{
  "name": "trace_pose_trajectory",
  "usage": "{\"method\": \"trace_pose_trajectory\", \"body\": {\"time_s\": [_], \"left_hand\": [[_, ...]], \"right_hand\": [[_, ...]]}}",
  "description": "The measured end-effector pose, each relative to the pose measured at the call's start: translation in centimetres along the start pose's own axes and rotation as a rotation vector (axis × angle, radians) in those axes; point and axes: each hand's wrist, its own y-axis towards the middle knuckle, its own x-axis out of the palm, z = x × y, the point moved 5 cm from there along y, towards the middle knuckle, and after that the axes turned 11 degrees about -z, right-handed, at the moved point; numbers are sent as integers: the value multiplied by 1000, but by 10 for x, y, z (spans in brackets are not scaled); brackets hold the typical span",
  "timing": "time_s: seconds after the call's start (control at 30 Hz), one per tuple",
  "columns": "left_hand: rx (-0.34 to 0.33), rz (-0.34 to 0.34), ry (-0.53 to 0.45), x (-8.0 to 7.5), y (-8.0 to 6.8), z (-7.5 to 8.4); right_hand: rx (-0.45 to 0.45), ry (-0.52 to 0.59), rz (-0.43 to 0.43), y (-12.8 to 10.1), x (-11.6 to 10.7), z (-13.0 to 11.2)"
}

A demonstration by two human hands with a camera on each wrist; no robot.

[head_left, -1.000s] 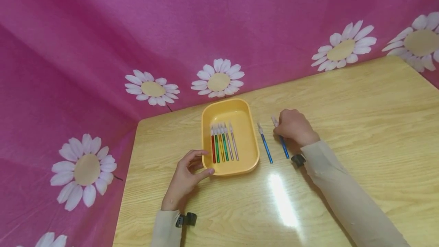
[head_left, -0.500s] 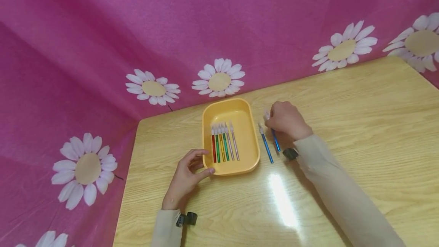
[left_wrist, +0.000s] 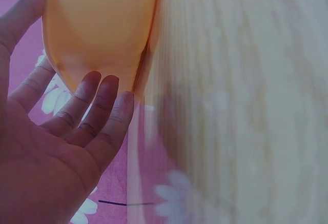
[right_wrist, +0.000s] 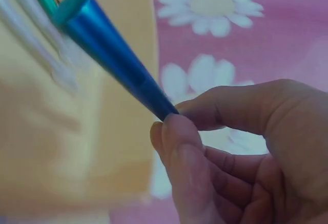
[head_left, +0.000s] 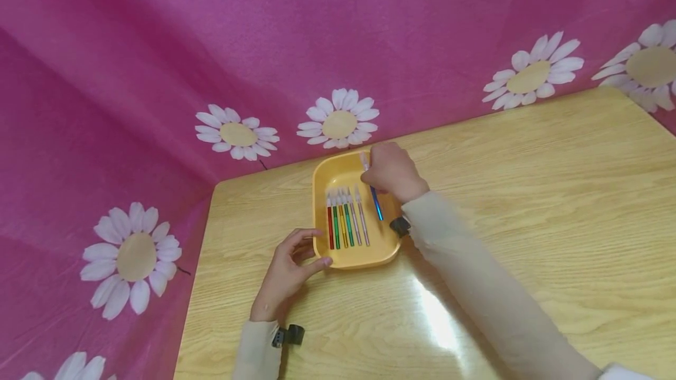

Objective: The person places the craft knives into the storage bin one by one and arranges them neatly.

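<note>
Blue plastic pen (head_left: 375,203), pinched in my right hand (head_left: 389,172) fingers over the yellow plastic tray (head_left: 389,245) my left hand (head_left: 285,277) fingers steady spread, next needs lowering beside the row below.

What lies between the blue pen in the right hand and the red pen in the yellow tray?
In the head view, four pens lie side by side between the blue pen and red pen: green, yellow, green and a pale one, all in the yellow tray.

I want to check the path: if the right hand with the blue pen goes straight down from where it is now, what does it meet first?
Probably the bare floor of the yellow tray, just right of the pens lying there. The right hand holds the blue pen over it; depth is unclear.
</note>
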Motion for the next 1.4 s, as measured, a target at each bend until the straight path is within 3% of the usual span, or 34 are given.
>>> {"method": "trace_pose_trajectory", "body": {"time_s": [0.17,0.33,0.53,0.7,1.07,1.4], "left_hand": [[0,0,-4,1,1,-1],[7,-2,5,0,1,-2],[17,6,27,-2,1,-1],[28,5,30,-2,1,-2],[8,-3,16,0,0,-6],[32,-5,23,-2,0,-5]], "right_hand": [[31,5,-72,12,31,-6],[31,-82,-79,17,53,-9],[28,-214,-85,21,65,-14],[38,-229,-119,23,71,-14],[36,-178,-164,21,73,-12],[-59,-62,-132,2,30,-24]]}}
